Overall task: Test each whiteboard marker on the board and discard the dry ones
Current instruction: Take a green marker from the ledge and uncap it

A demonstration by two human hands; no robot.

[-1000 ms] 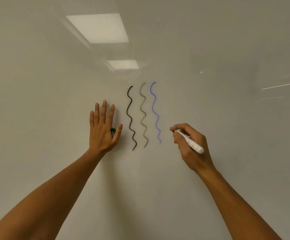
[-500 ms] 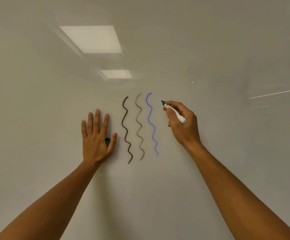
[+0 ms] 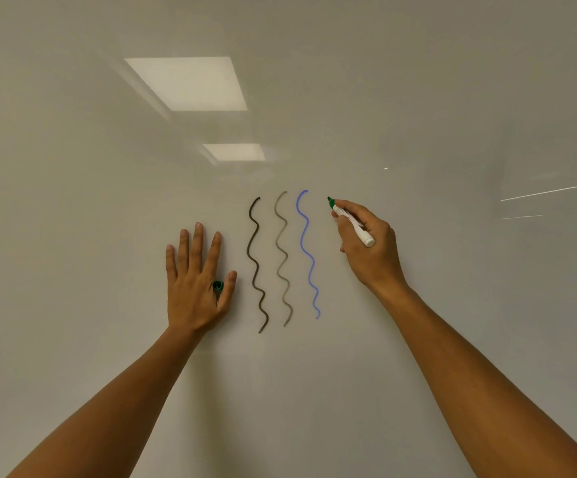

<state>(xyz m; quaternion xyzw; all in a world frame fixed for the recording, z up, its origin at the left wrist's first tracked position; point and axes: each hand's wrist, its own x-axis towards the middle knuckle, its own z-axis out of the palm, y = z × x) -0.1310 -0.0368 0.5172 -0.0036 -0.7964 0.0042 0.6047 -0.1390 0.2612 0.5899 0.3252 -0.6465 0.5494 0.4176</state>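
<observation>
The right hand (image 3: pixel 366 246) is pinching the green marker (image 3: pixel 350 222) between thumb and fingertips, its tip (image 3: pixel 329 199) sitting at or just off the whiteboard (image 3: pixel 452 305), right of the top of the blue wavy line (image 3: pixel 307 253); whether the tip is actually touching cannot be told from the head view. The left hand (image 3: pixel 194 281) is lying flat on the board with its fingers spread, left of the black wavy line (image 3: pixel 256 263), and is trapping the green cap (image 3: pixel 218 285) between thumb and forefinger. A grey wavy line (image 3: pixel 283 260) is standing between the black and the blue. No green stroke is showing yet, so this marker looks untested. The main risk is a false verdict: pressing too lightly or dragging too fast may be leaving a faint trace and making a good marker seem dry, while the glare from the ceiling lights reflecting (image 3: pixel 187 82) in the board may be hiding a pale line. Starting this near the blue stroke, a wide wiggle may be crossing it and muddling which mark belongs to which pen. The heel of the writing hand, trailing down behind the tip, may be smearing wet ink. The cap is sitting loosely and may be slipping out if the left hand shifts, and an uncapped marker dries.
</observation>
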